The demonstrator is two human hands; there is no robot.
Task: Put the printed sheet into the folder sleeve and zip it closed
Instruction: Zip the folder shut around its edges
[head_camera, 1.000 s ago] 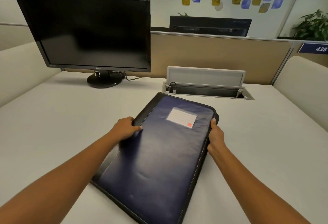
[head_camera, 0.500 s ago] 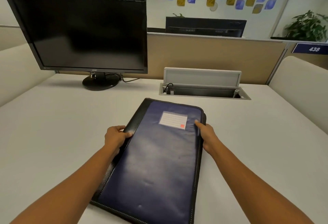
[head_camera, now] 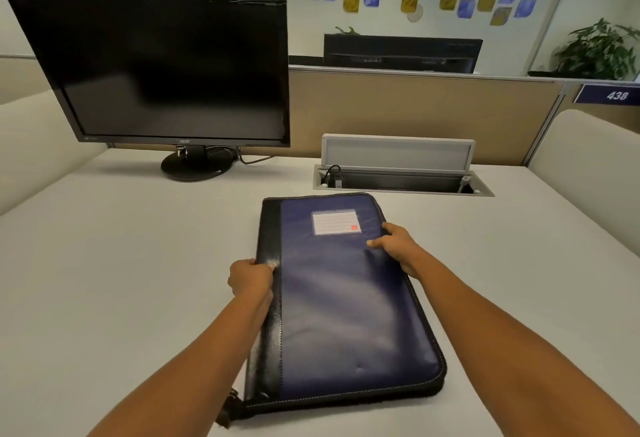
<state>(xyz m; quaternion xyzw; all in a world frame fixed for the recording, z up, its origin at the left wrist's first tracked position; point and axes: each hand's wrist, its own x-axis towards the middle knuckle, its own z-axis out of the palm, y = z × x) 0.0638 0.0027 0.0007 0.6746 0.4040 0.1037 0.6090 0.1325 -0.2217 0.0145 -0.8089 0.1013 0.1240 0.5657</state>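
A dark blue zip folder (head_camera: 346,301) with a black spine lies flat and closed on the white desk (head_camera: 121,263), squared to me. A white label with a red square sits near its top. My left hand (head_camera: 250,279) grips the black spine edge on the left side. My right hand (head_camera: 398,249) rests on the cover at the upper right edge, fingers spread on the leather. A zip pull tab (head_camera: 227,409) sticks out at the near left corner. No printed sheet is visible.
A black monitor (head_camera: 166,69) stands at the back left on a round base. An open cable hatch (head_camera: 398,173) with a raised lid sits just behind the folder. Beige partitions enclose the desk on the left, back and right.
The folder has turned from a slant to straight in front of me. My left hand slid to the spine edge; my right hand moved onto the cover's upper right.
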